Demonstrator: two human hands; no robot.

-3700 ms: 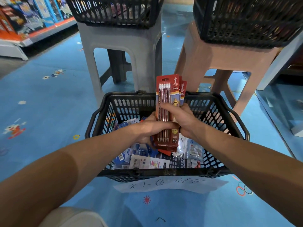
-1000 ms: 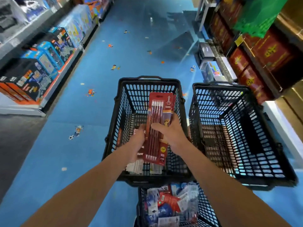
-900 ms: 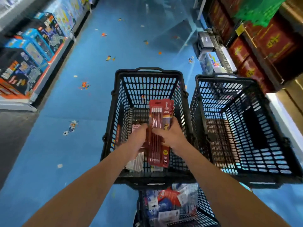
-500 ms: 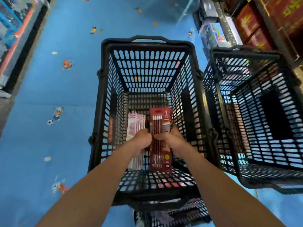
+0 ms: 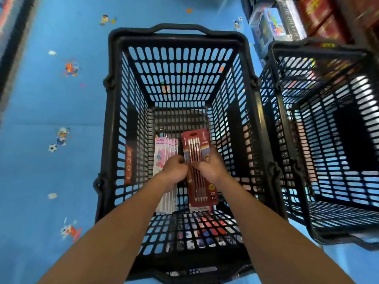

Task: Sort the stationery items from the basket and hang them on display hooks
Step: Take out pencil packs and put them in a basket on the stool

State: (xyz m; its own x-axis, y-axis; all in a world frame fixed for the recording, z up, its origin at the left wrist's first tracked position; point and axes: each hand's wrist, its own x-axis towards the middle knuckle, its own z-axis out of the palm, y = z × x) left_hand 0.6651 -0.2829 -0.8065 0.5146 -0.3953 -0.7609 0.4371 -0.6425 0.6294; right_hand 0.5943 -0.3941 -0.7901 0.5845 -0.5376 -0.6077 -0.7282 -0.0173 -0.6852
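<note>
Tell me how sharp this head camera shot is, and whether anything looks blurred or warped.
Head view, centre: the red pencil pack is sharp enough to show its pencils. Head view, right side: the shelf boxes and the right basket smear with motion blur. Head view overall: the wide lens bends the middle basket at its rim.

Cartoon stickers point(image 5: 61, 138) dot the blue floor point(image 5: 41, 99); what seem boxed goods point(image 5: 270, 25) stand upper right.

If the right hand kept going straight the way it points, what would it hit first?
Probably the bottom of the black basket, close to its far wall. The right hand grips the red pencil pack low inside it; depth is unclear from above.
</note>
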